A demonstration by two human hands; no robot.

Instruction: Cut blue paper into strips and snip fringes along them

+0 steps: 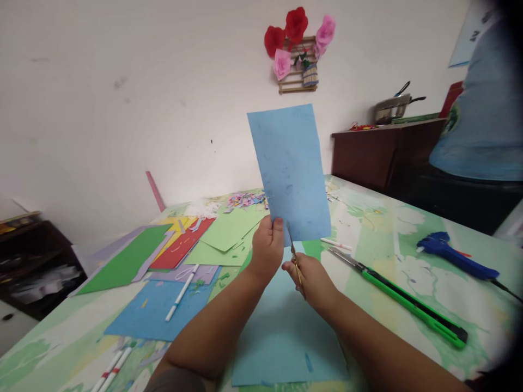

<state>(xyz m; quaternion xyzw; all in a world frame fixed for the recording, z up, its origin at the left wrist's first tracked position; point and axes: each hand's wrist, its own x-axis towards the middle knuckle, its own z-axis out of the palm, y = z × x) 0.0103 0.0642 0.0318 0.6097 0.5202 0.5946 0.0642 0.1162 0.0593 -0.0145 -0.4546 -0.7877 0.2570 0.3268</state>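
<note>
My left hand [267,251] is closed on the bottom edge of a blue paper sheet [291,169], thumb in front, and holds it upright above the table. My right hand [311,279] grips small gold scissors [296,262] whose blades point up at the sheet's lower edge, just right of my left thumb. Beneath both hands a larger light blue sheet [286,337] lies flat on the table.
Green, red, yellow and blue paper sheets [180,250], white pens [182,293] and paper scraps cover the table's left part. A green utility knife [408,302] and a blue glue gun [453,255] lie to the right. A person in a blue shirt [486,120] stands at the far right beside a dark cabinet [379,155].
</note>
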